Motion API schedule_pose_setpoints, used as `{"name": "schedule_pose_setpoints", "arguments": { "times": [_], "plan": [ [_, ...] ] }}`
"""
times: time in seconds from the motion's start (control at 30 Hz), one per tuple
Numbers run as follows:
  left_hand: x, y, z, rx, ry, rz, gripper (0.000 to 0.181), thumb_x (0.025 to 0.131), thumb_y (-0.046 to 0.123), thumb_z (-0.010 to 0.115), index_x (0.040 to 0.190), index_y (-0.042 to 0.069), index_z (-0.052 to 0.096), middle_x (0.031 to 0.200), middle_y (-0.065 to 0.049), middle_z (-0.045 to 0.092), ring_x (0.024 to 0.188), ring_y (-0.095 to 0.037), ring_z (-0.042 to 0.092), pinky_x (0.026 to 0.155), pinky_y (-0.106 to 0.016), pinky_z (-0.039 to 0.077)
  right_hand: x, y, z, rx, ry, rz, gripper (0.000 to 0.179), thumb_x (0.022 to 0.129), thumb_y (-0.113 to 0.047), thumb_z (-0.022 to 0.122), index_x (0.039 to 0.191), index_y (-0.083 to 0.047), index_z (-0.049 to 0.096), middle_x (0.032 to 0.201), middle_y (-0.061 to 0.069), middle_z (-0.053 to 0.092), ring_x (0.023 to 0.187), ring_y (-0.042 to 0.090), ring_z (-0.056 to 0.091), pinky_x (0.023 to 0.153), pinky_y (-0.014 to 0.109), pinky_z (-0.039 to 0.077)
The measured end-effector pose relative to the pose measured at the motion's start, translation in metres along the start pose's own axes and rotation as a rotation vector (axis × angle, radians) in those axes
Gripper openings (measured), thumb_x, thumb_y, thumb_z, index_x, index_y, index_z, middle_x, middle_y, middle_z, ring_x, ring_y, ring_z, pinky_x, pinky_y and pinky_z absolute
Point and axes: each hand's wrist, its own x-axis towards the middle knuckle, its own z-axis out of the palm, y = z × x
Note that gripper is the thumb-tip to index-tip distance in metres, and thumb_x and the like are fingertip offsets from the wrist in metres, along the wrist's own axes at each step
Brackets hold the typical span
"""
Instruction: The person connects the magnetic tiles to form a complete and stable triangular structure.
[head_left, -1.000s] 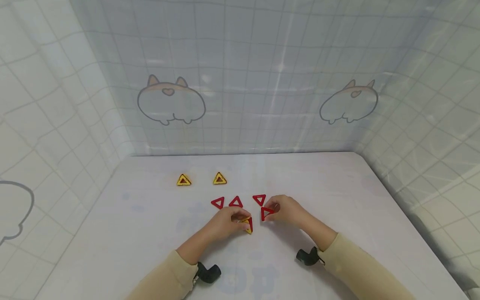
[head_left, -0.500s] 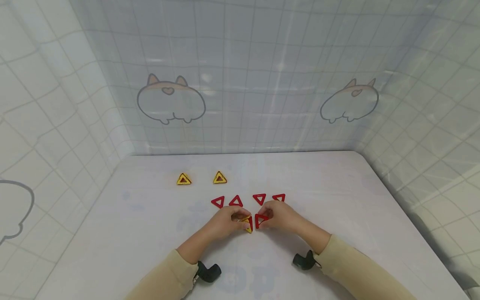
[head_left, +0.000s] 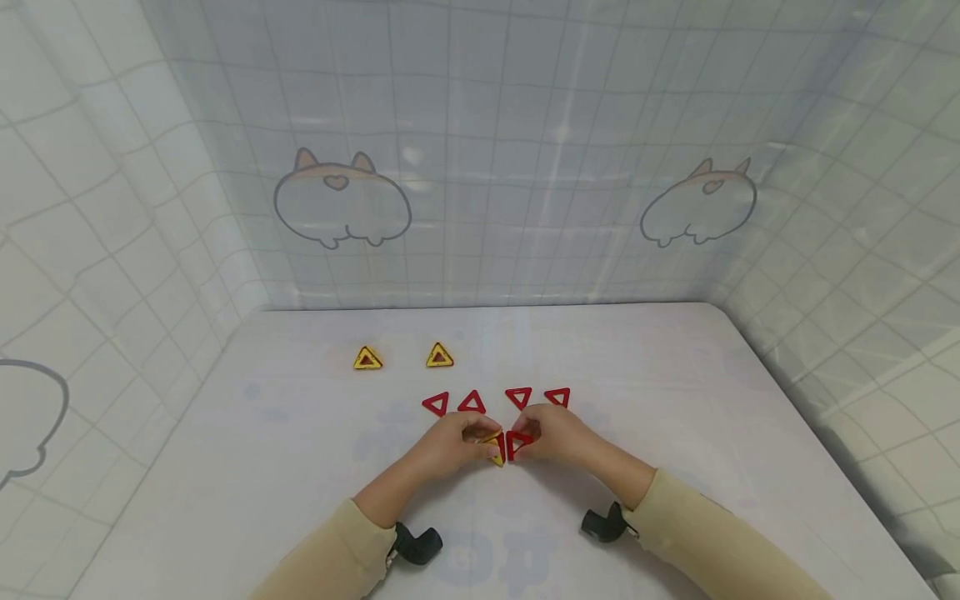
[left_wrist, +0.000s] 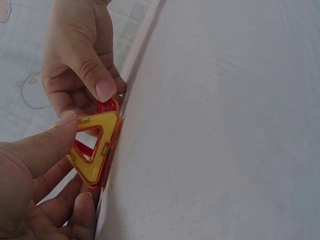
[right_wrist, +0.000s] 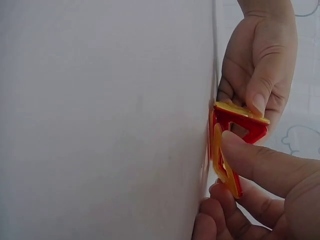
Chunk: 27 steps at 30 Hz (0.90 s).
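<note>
In the head view my left hand [head_left: 453, 442] pinches a yellow-and-red triangular magnetic tile [head_left: 496, 450], standing on edge. The left wrist view shows my thumb at the top of that tile's yellow face [left_wrist: 102, 155], with red behind it. My right hand [head_left: 558, 433] pinches another triangular magnetic tile [head_left: 512, 446], red from above and yellow along one face in the right wrist view. Its tilted frame [right_wrist: 227, 172] sits right beside the left-hand tile [right_wrist: 245, 124], their edges close together. Fingers hide parts of both tiles.
Behind the hands lie several flat red triangle tiles, among them one at the left [head_left: 437, 404] and one at the right [head_left: 558, 397]. Farther back are two yellow triangles, a left one [head_left: 367, 359] and a right one [head_left: 439, 356]. Gridded curtains surround the white table [head_left: 637, 358].
My right hand has brought its red tile left and slightly nearer the body, up beside the left-hand tile. This uncovers a red triangle at the right. My left hand stays put.
</note>
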Motion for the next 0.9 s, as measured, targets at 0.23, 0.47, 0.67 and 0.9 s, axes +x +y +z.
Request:
{"name": "schedule_pose_setpoints", "arguments": {
  "times": [0.23, 0.47, 0.67, 0.9],
  "plan": [
    [-0.0005, 0.0002, 0.0004, -0.020, 0.000, -0.016, 0.030, 0.086, 0.024, 0.080, 0.114, 0.017, 0.072, 0.106, 0.006, 0.069, 0.101, -0.016, 0.061, 0.086, -0.033, 0.054, -0.0006, -0.0039, 0.0020, -0.017, -0.003, 0.012, 0.028, 0.076, -0.021, 0.089, 0.097, -0.015, 0.072, 0.089, -0.007, 0.068, 0.085, 0.012, 0.059, 0.079, 0.033, 0.053],
    [-0.0012, -0.0003, -0.0008, -0.024, -0.001, -0.018, 0.030, 0.086, 0.025, 0.080, 0.114, 0.017, 0.072, 0.102, 0.006, 0.068, 0.095, -0.016, 0.062, 0.082, -0.032, 0.054, -0.0017, -0.0023, -0.0002, 0.017, -0.018, -0.001, 0.030, 0.077, -0.019, 0.088, 0.102, -0.013, 0.073, 0.092, -0.006, 0.070, 0.086, 0.013, 0.061, 0.079, 0.033, 0.055],
    [-0.0025, 0.0000, -0.0034, -0.016, 0.001, -0.008, 0.030, 0.087, 0.026, 0.079, 0.115, 0.018, 0.073, 0.100, 0.006, 0.068, 0.093, -0.016, 0.061, 0.082, -0.032, 0.054, -0.0023, 0.0002, -0.0023, 0.062, -0.035, -0.028, 0.030, 0.079, -0.018, 0.086, 0.106, -0.011, 0.075, 0.094, -0.005, 0.071, 0.084, 0.012, 0.063, 0.076, 0.028, 0.056],
    [-0.0040, 0.0001, -0.0059, -0.020, 0.001, 0.005, 0.030, 0.087, 0.026, 0.078, 0.116, 0.018, 0.074, 0.100, 0.007, 0.069, 0.092, -0.014, 0.062, 0.082, -0.031, 0.054, -0.0007, -0.0015, -0.0017, 0.077, -0.024, -0.047, 0.027, 0.080, -0.019, 0.085, 0.104, -0.013, 0.075, 0.090, -0.008, 0.070, 0.082, 0.012, 0.063, 0.072, 0.026, 0.055]
  ]
}}
